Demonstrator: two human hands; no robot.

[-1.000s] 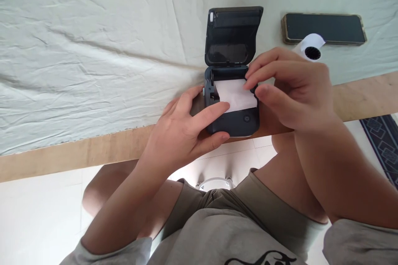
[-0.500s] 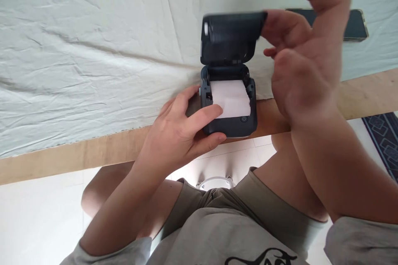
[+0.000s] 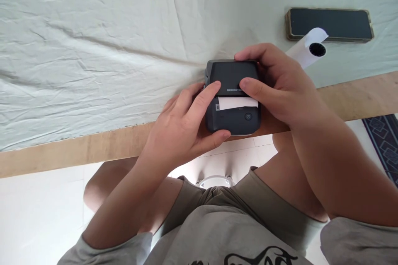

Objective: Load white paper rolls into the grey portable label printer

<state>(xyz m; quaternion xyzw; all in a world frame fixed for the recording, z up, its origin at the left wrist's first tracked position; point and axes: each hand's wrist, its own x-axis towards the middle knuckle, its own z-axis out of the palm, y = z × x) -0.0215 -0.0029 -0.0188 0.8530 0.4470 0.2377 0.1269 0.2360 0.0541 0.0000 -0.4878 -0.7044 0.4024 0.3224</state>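
A dark label printer point(image 3: 231, 120) sits at the table's front edge with its lid point(image 3: 228, 74) closed. A strip of white paper point(image 3: 238, 102) sticks out of the slot below the lid. My left hand point(image 3: 189, 122) grips the printer's left side, its index finger on the lid and its thumb at the front edge. Around the right side and back of the lid is my right hand point(image 3: 276, 83), thumb pressing on top. Behind my right hand lies a white paper roll point(image 3: 303, 51) with a black core, partly hidden by that hand.
A phone point(image 3: 331, 24) lies at the back right on the pale cloth point(image 3: 108, 58). The table's bare wooden edge point(image 3: 77, 149) runs along the front. Beyond it are my legs, a tiled floor and a dark patterned mat point(image 3: 381, 136) at the right.
The printer's lid has swung down from raised to closed, covering most of the paper. My right hand has come down onto it. The paper roll and whole phone now show.
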